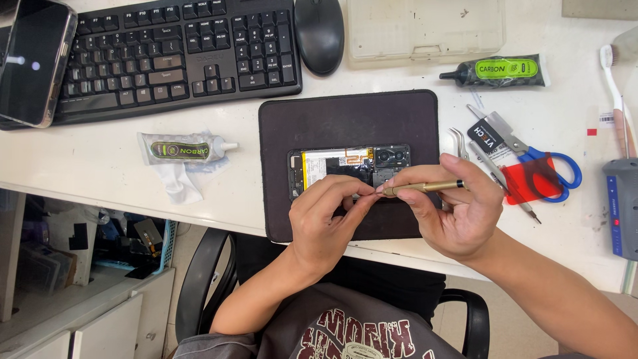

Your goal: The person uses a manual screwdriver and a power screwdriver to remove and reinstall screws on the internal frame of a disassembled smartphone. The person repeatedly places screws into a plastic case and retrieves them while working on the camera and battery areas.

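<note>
I see both bare forearms rising from the lower edge and meeting in the middle. My left hand is curled, palm down, its thumb and forefinger tips pinched together. My right hand lies palm toward me, fingers folded inward, thumb laid along the top, its fingertips touching those of the left hand

Two phones, two glue tubes, one keyboard, one mouse, one scissors
</note>
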